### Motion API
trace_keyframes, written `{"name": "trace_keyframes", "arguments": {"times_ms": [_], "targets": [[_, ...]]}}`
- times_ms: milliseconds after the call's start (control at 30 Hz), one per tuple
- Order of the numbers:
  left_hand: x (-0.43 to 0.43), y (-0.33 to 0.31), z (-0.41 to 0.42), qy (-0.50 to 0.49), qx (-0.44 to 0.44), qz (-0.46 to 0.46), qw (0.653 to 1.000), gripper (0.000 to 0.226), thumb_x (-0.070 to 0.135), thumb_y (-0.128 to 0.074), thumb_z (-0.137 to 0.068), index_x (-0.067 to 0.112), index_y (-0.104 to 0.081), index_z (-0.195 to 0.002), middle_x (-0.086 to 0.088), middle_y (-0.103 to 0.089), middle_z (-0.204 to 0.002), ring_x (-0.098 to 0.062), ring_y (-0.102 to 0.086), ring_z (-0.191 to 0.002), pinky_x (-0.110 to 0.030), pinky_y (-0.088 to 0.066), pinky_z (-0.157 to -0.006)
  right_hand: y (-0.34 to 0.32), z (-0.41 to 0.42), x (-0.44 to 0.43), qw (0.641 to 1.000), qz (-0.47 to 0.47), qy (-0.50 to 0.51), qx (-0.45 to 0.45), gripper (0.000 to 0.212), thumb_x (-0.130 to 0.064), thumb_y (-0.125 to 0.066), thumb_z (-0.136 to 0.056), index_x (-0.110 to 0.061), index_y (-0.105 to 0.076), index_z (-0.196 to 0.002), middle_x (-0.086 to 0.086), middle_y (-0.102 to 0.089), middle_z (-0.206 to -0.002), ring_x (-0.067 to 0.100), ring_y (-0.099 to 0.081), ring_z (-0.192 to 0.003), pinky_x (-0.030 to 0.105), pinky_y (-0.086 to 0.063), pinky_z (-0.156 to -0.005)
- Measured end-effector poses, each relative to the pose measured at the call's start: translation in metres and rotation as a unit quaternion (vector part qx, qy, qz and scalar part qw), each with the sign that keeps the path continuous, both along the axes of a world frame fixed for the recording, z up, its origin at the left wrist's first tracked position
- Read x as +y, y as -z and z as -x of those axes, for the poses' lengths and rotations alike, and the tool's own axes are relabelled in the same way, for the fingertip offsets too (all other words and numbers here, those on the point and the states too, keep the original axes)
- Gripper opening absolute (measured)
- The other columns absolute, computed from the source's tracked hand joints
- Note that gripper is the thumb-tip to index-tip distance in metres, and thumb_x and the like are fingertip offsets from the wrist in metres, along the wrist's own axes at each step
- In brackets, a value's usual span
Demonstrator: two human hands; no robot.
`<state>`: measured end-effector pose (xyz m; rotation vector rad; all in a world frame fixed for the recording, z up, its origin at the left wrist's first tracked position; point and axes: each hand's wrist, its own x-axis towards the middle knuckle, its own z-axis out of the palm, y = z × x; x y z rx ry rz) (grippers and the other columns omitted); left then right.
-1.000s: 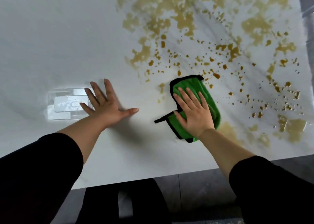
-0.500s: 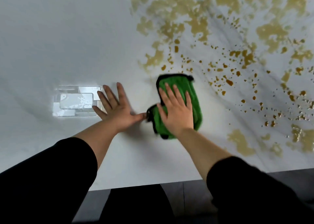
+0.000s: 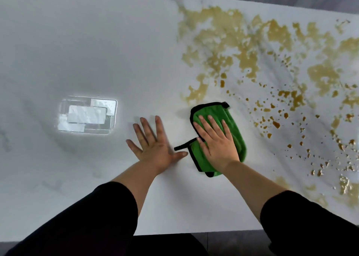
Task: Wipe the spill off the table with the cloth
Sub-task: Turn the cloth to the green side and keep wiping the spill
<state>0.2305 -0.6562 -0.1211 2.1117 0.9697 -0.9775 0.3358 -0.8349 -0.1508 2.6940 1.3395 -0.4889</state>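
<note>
A green cloth with black trim lies flat on the white marbled table. My right hand presses on it with straight, spread fingers. My left hand rests flat on the bare table just left of the cloth, its thumb almost touching the cloth's black loop. A yellow-brown spill covers the right half of the table in big blotches and many small drops. Its nearest blotch lies just beyond the cloth's far edge.
A bright reflection of a window shines on the table left of my left hand. The table's near edge runs below my forearms, with dark floor beyond it. More spill patches sit near the front right.
My right hand slid the cloth left toward my left hand, clearing drops near the middle. The view has since tilted up and shows more of the table. My left hand stayed planted.
</note>
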Motion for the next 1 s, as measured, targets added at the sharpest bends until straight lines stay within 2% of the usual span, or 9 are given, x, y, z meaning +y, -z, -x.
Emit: {"name": "trace_keyframes", "arguments": {"times_ms": [133, 233, 400, 567, 700, 800, 900, 1000], "targets": [[0.0, 0.002, -0.001, 0.0, 0.01, -0.007, 1.0, 0.143, 0.091, -0.056, -0.056, 0.034, 0.058, -0.121, -0.005, 0.069, -0.122, -0.025, 0.064, -0.112, -0.059, 0.034, -0.089, 0.002, -0.046, 0.059, 1.0, -0.022, -0.001, 0.003, 0.052, -0.044, -0.009, -0.101, -0.034, -0.003, -0.152, -0.012, -0.002, -0.159, 0.011, 0.002, -0.147, 0.041, 0.005, -0.119], [0.001, 0.002, 0.003, 0.007, 0.003, -0.005, 1.0, 0.142, 0.091, -0.055, -0.056, 0.034, 0.057, -0.123, -0.005, 0.068, -0.124, -0.025, 0.064, -0.113, -0.056, 0.036, -0.087, 0.003, -0.067, 0.09, 1.0, -0.028, 0.013, -0.005, 0.053, -0.044, -0.009, -0.101, -0.033, -0.006, -0.153, -0.011, -0.006, -0.161, 0.012, -0.001, -0.148, 0.04, 0.005, -0.119], [0.001, 0.001, 0.002, 0.01, 0.011, -0.008, 1.0, 0.142, 0.091, -0.056, -0.056, 0.034, 0.058, -0.121, -0.005, 0.069, -0.122, -0.026, 0.064, -0.112, -0.057, 0.038, -0.084, 0.001, -0.05, 0.077, 0.999, -0.045, 0.027, 0.011, 0.053, -0.042, -0.012, -0.101, -0.029, -0.014, -0.153, -0.008, -0.012, -0.16, 0.013, -0.003, -0.148, 0.039, 0.003, -0.12], [0.0, -0.001, 0.002, 0.004, 0.013, -0.014, 1.0, 0.143, 0.09, -0.056, -0.056, 0.034, 0.056, -0.124, -0.006, 0.067, -0.125, -0.029, 0.063, -0.115, -0.058, 0.04, -0.083, -0.001, -0.012, 0.033, 0.997, -0.028, -0.065, 0.017, 0.052, -0.039, -0.017, -0.102, -0.03, -0.009, -0.153, -0.009, -0.008, -0.16, 0.014, -0.002, -0.147, 0.042, -0.002, -0.119], [0.002, 0.0, 0.001, 0.001, 0.011, -0.009, 1.0, 0.141, 0.09, -0.055, -0.058, 0.033, 0.058, -0.121, -0.006, 0.068, -0.123, -0.029, 0.063, -0.114, -0.058, 0.039, -0.084, -0.001, -0.04, 0.06, 0.994, -0.012, -0.106, 0.03, 0.052, -0.04, -0.018, -0.101, -0.033, -0.011, -0.153, -0.012, -0.007, -0.159, 0.012, -0.003, -0.147, 0.041, -0.004, -0.119], [0.002, 0.002, 0.003, -0.002, 0.001, 0.002, 1.0, 0.14, 0.087, -0.057, -0.06, 0.035, 0.058, -0.12, -0.004, 0.069, -0.121, -0.027, 0.064, -0.113, -0.057, 0.036, -0.086, -0.001, -0.085, 0.111, 0.997, -0.034, -0.066, 0.028, 0.053, -0.041, -0.015, -0.1, -0.032, -0.016, -0.152, -0.01, -0.014, -0.159, 0.013, -0.008, -0.148, 0.039, -0.002, -0.119], [0.001, 0.001, 0.001, 0.004, -0.01, 0.002, 1.0, 0.14, 0.087, -0.058, -0.061, 0.035, 0.057, -0.122, -0.004, 0.069, -0.122, -0.026, 0.064, -0.114, -0.057, 0.037, -0.087, -0.002, -0.132, 0.145, 0.999, -0.043, 0.0, 0.011, 0.052, -0.042, -0.014, -0.101, -0.032, -0.016, -0.153, -0.01, -0.013, -0.16, 0.012, -0.006, -0.148, 0.038, -0.001, -0.12], [0.001, -0.002, -0.003, 0.009, -0.009, -0.002, 1.0, 0.14, 0.086, -0.058, -0.061, 0.035, 0.058, -0.121, -0.004, 0.069, -0.121, -0.026, 0.064, -0.113, -0.056, 0.038, -0.086, -0.004, -0.131, 0.144, 0.998, -0.061, 0.006, 0.005, 0.053, -0.043, -0.014, -0.101, -0.029, -0.016, -0.153, -0.007, -0.013, -0.161, 0.015, -0.007, -0.148, 0.039, -0.002, -0.12]]}}
